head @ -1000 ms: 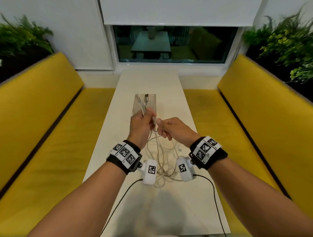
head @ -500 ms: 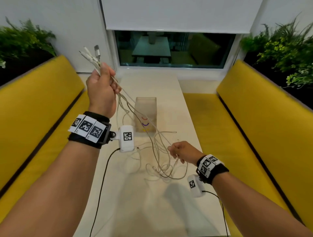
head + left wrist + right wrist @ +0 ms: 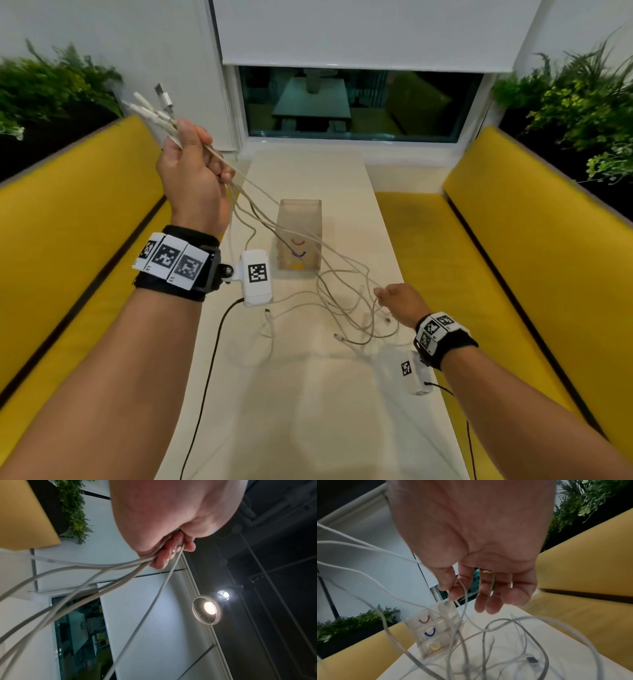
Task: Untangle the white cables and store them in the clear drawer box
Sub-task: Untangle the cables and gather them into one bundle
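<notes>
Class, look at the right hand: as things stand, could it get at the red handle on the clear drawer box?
Probably not cleanly. The right hand pinches one of the white cables, and taut strands run from the raised left hand across the front of the clear drawer box, crossing the red handle.

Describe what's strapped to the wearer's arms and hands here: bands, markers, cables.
Both forearms are bare, no sleeves. Each wrist wears a black band carrying white tiles printed with black square fiducial codes. A white boxy wrist camera with its own code tag hangs off each band, with a thin black cable running back. The right hand wears a gold-coloured ring.
</notes>
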Motion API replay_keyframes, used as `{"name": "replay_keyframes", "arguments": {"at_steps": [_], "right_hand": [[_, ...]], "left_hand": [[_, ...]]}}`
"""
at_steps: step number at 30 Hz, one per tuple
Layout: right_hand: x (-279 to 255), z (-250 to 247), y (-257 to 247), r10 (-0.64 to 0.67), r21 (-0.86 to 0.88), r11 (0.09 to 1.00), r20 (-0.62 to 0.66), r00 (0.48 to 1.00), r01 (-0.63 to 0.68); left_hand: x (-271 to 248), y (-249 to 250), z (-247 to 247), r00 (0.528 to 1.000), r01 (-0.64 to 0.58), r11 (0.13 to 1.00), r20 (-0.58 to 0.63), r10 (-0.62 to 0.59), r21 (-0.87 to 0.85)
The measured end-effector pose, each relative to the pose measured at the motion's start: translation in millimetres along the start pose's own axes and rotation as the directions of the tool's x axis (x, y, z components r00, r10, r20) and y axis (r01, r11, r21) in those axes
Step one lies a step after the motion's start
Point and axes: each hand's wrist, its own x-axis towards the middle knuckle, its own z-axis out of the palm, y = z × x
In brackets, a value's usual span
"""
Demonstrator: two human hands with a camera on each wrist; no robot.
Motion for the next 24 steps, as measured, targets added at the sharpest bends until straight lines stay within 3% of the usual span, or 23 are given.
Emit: {"name": "replay_keyframes", "arguments": {"at_steps": [3,6,8,11,15,18,22,24], "right_hand": [[-1.7,2.7,-1.5,0.066,0.171,0.983,0.045,0.997,-0.073],[-7.8,5.8,-15.9,-0.001,0.389,0.921,0.021,1.0,-0.007],[-10.4,4.0,-34.2,-0.075,0.387,0.919,-0.026,0.997,0.08],[-16.2,-9.2,-66.8,-0.223,0.335,0.906,-0.146,0.964,0.26],[-29.8,-45.4,-118.0,-0.27,0.323,0.889,-0.2,0.942,0.324],[-45.3,-80.6,-157.9,-0.38,0.253,0.853,-0.298,0.876,0.457],[-61.2,-115.7,-188.2,-0.485,0.293,0.668,-0.526,0.699,0.684],[-55.6,-118.4,-186.0,-0.482,0.234,0.677,-0.576,0.661,0.698]], "left_hand": [[-5.3,-13.0,3.9,0.998,0.048,0.996,0.043,-0.052,0.075],[-22.8,-37.7,4.6,0.986,0.071,0.941,0.122,-0.117,0.33],[-39.8,-57.6,0.7,0.967,0.093,0.894,0.174,-0.185,0.438],[-65.0,-87.0,-5.1,0.937,0.152,0.876,0.216,-0.276,0.457],[-83.0,-112.6,-17.1,0.919,0.175,0.837,0.219,-0.328,0.518],[-83.5,-114.0,-21.5,0.916,0.21,0.821,0.187,-0.355,0.53],[-78.8,-106.6,-19.6,0.922,0.246,0.838,0.15,-0.358,0.488],[-75.3,-103.2,-20.0,0.919,0.295,0.857,0.119,-0.375,0.422]]}}
